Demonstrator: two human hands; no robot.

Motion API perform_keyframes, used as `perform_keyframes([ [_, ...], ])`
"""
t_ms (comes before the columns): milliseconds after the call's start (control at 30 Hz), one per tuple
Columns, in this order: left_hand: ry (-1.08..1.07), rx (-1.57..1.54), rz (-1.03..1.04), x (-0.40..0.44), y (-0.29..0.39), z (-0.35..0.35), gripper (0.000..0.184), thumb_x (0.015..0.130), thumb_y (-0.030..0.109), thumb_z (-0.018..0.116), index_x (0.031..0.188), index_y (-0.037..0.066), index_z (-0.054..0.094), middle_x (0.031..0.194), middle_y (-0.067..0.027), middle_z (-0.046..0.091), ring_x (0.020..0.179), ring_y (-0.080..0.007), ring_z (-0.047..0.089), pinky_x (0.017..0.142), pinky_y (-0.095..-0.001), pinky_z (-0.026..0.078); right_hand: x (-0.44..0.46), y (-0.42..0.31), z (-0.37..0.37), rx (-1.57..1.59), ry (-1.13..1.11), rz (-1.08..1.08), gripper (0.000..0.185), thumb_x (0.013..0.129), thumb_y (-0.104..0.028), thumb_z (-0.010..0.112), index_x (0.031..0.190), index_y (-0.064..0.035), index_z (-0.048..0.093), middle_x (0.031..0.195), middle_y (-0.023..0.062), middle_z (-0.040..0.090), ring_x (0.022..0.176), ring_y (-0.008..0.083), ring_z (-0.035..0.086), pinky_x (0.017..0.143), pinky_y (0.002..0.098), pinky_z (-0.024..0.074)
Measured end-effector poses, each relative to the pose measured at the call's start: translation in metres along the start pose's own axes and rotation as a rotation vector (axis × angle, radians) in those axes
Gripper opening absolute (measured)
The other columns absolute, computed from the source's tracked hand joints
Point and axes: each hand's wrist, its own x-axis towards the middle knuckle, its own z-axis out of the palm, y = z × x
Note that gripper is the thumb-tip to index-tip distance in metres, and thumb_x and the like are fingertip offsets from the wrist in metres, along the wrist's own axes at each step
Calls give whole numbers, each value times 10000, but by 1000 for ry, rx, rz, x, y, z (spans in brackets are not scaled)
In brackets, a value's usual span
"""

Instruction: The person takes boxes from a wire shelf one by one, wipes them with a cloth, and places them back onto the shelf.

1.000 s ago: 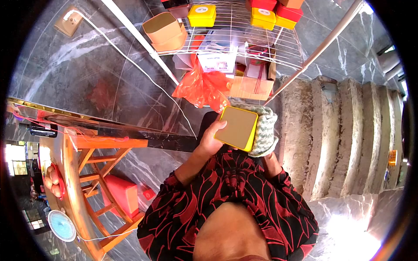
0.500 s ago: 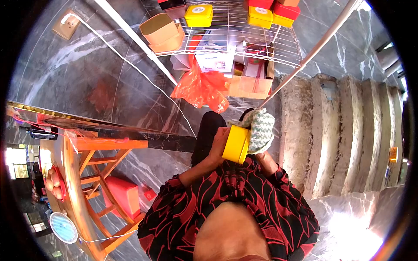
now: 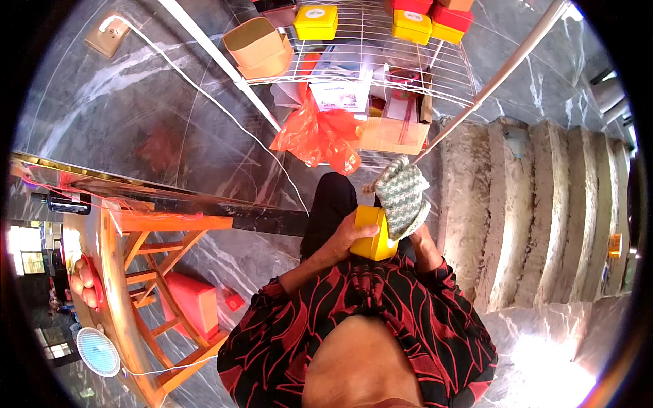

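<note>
My left hand (image 3: 348,236) grips a yellow box (image 3: 373,239) from its left side, with the thumb lying on the front. A green and white striped knitted cloth (image 3: 403,197) covers my right hand (image 3: 416,234) and touches the right side of the box. The fingers of that hand are hidden beneath the cloth. Both hands are in front of my body, above my dark-trousered knee.
Ahead is a wire rack (image 3: 367,61) bearing yellow boxes (image 3: 316,22), tan containers (image 3: 257,47), a cardboard box (image 3: 393,134) and a red plastic bag (image 3: 316,136). Concrete steps (image 3: 503,211) rise at right; a wooden chair (image 3: 163,224) stands at left.
The yellow box has been turned from its flat face to its side and tilted, and it has moved slightly down. The cloth-covered hand has shifted around its right side, and the cloth now stands higher.
</note>
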Motion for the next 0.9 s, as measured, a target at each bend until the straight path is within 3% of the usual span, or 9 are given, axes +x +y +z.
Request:
perform_keyframes([
  [167, 148, -175, 59, 0, 3, -20, 464, 804, 248, 611, 1180, 0, 499, 1048, -99, 608, 926, -211, 609, 815, -347, 495, -1, -1, -10, 31, -4, 15, 289, 745, -42, 506, 1026, 21, 529, 894, 130, 538, 883, 265, 515, 801, 370, 389],
  [333, 296, -403, 157, 3, 10, -50, 428, 926, 286, 474, 1249, 7, 441, 1184, -124, 552, 1092, -250, 540, 961, -395, 412, -2, -4, -14, 62, -6, 28, 295, 746, -44, 507, 1033, 21, 525, 894, 128, 537, 881, 268, 514, 799, 371, 388],
  [433, 152, -453, 156, 5, 9, -53, 440, 928, 290, 464, 1258, 1, 435, 1190, -133, 549, 1097, -256, 537, 957, -403, 414, -2, -3, -9, 78, -3, 34, 299, 747, -45, 508, 1038, 21, 522, 894, 127, 536, 880, 270, 514, 798, 372, 387],
  [500, -13, -206, 86, -2, 17, -34, 472, 884, 292, 509, 1240, -12, 444, 1117, -122, 587, 1002, -225, 589, 888, -361, 454, -2, -3, -4, 86, -8, 39, 301, 747, -46, 509, 1041, 21, 520, 893, 126, 535, 879, 272, 514, 797, 372, 386],
  [600, 13, -196, 17, -2, 16, -17, 420, 834, 244, 577, 1170, 11, 480, 991, -57, 606, 899, -150, 608, 800, -300, 486, -4, -4, 1, 98, -13, 43, 305, 748, -47, 509, 1045, 21, 518, 893, 125, 535, 878, 274, 513, 796, 373, 386],
  [733, 7, -120, -64, -1, 12, -15, 483, 795, 245, 654, 1186, 26, 475, 1010, -52, 607, 863, -162, 620, 763, -324, 503, -3, -3, 6, 120, -8, 54, 310, 749, -49, 510, 1051, 20, 514, 893, 123, 534, 877, 276, 513, 794, 373, 384],
  [900, 5, -41, 11, -1, 9, -11, 484, 790, 265, 658, 1176, 29, 487, 994, -53, 613, 853, -157, 618, 760, -317, 502, 3, -1, 16, 163, 5, 83, 316, 751, -51, 512, 1059, 20, 510, 892, 121, 533, 875, 280, 512, 792, 374, 383],
])
